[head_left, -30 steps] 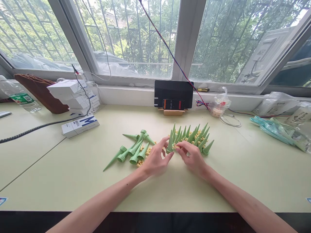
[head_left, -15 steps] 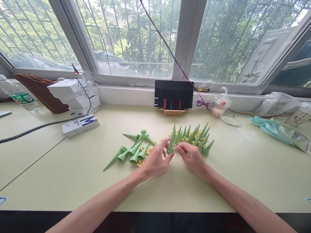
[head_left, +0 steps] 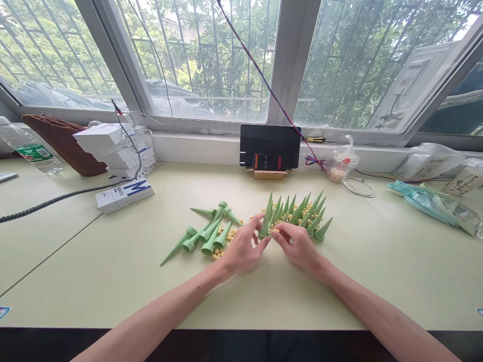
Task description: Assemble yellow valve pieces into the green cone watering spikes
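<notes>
My left hand [head_left: 247,244] curls round the base of an upright green plastic watering spike [head_left: 265,221], fingers behind it and thumb in front. Close against that base, my right hand [head_left: 296,241] pinches a small yellow valve piece [head_left: 274,230] between thumb and forefinger. Right behind both hands, several green spikes [head_left: 302,208] stand point up in rows with yellow pieces among them. To the left of my left hand lies a loose heap of green spikes [head_left: 206,234], partly on top of more yellow pieces [head_left: 229,235].
A phone [head_left: 268,162] leans on a black panel [head_left: 269,138] at the back, by a small cardboard stand [head_left: 268,175]. White boxes [head_left: 124,195] and a black cable [head_left: 68,197] lie left. A knotted plastic bag [head_left: 341,163] and teal bundle [head_left: 422,201] are at right.
My right hand has shifted slightly left, toward the base of the spike, and the yellow piece in it shows more plainly. My left hand and the spike have barely moved.
</notes>
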`<state>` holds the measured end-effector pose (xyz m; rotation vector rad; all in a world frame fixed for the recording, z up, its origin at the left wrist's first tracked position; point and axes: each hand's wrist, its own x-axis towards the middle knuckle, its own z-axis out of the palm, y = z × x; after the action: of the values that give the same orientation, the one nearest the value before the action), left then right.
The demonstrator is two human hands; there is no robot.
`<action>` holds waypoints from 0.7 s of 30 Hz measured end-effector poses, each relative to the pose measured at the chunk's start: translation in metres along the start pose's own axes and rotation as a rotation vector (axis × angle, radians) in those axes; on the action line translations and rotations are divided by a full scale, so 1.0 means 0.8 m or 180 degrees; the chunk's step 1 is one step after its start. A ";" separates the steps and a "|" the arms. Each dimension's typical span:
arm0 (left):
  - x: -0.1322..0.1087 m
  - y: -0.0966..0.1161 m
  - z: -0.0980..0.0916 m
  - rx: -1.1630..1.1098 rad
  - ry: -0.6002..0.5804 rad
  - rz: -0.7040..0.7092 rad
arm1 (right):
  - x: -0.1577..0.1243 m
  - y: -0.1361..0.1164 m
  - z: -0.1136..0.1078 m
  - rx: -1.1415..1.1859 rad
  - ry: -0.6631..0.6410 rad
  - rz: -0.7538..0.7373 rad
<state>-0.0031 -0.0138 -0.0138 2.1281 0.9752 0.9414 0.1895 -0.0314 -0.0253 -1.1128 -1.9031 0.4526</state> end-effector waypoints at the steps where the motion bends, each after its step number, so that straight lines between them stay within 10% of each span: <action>1: 0.000 0.000 0.000 -0.0008 -0.0002 0.0000 | 0.000 0.000 0.000 0.0001 -0.0014 0.0003; 21: -0.001 -0.003 0.002 0.0028 0.0008 0.0057 | -0.001 0.007 0.001 -0.0039 -0.0088 0.0095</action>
<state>-0.0029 -0.0137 -0.0167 2.1467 0.9649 0.9502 0.1916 -0.0289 -0.0295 -1.1499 -1.9178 0.4757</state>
